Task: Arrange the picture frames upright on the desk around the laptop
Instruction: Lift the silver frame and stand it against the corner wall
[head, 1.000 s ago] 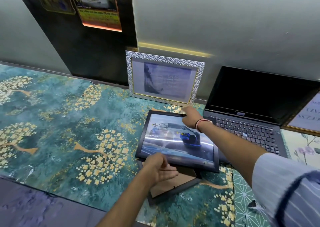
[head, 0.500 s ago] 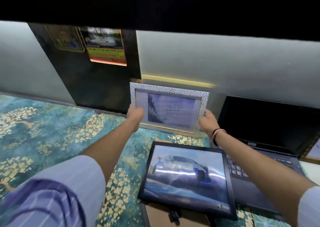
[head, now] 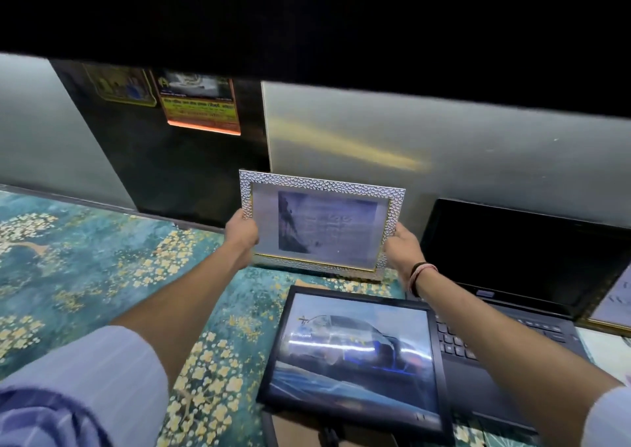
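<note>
Silver frame held at both side edges, upright by the wall.

Your left hand [head: 241, 233] and right hand [head: 398, 248] are each closed on a side edge of the silver frame [head: 322, 223], which keeps it square and upright while it stands at the back of the desk [head: 85, 269], just left of the laptop [head: 522, 276]. The car frame [head: 356, 354] lies tilted, overlapping the laptop's left edge, not yet stood up.
</note>
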